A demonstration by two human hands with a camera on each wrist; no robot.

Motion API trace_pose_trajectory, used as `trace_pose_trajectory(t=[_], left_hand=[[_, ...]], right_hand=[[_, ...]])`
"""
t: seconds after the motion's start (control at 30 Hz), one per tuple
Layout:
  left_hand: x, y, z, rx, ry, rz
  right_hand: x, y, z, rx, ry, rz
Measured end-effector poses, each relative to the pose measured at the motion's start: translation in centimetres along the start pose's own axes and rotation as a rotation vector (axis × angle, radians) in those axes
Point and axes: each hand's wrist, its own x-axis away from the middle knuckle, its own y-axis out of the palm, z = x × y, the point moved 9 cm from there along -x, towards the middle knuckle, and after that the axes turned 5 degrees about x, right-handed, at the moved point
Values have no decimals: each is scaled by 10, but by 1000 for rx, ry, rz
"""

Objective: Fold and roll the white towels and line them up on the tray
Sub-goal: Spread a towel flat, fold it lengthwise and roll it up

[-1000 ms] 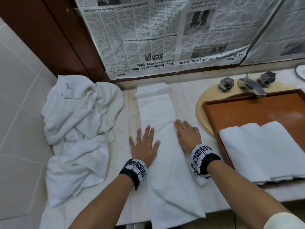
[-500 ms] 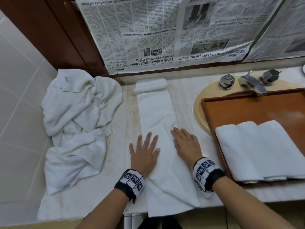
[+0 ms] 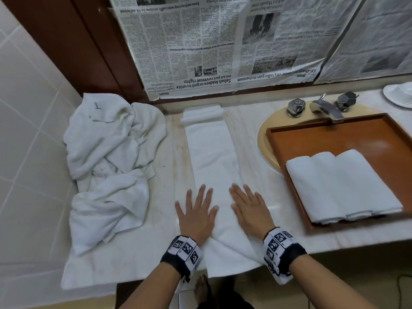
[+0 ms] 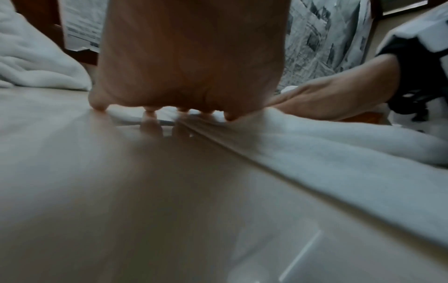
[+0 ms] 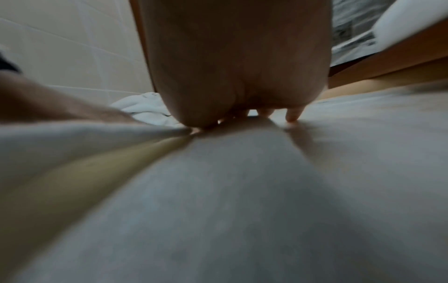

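Observation:
A long folded white towel lies as a strip on the marble counter, its far end folded over by the wall. My left hand lies flat on the strip's left edge with fingers spread. My right hand lies flat on its right edge, partly on the counter. Both press down near the strip's near end, which hangs over the counter's front edge. The wooden tray at the right holds three rolled white towels side by side. In the left wrist view my palm rests beside the towel.
A heap of crumpled white towels lies at the left against the tiled wall. The tray sits over a beige sink with a chrome tap. Newspaper covers the wall behind. A white dish is at far right.
Both flat hands have slid along the towel strip toward me, from its middle to its near end. The strip lies smoother and straighter than before.

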Motion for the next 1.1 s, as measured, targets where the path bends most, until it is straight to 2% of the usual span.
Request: trace_pose_trajectory(t=[0.13, 0.2, 0.3, 0.43, 0.6, 0.7, 0.77, 0.87, 1.0, 1.1], left_hand=[[10, -14, -25, 74, -18, -30], [20, -19, -19, 117, 80, -18], [42, -11, 4, 186, 286, -62], [55, 1, 14, 247, 353, -108], [56, 1, 4, 367, 360, -140], [65, 1, -1, 419, 352, -149], [71, 3, -2, 402, 362, -159], [79, 7, -2, 349, 385, -175], [86, 13, -2, 359, 385, -155], [89, 11, -3, 379, 389, -86]], right_hand=[[20, -12, 36, -57, 232, 55], [36, -16, 40, -151, 290, 98], [56, -8, 36, -377, 368, 77], [74, -11, 29, -501, 400, 157], [90, -31, 13, -465, 297, 322], [93, -14, 3, -402, 219, 175], [97, -3, 14, -445, 275, 106], [105, -9, 33, -480, 359, 186], [96, -23, 11, -317, 132, 292], [81, -5, -3, -171, 49, 171]])
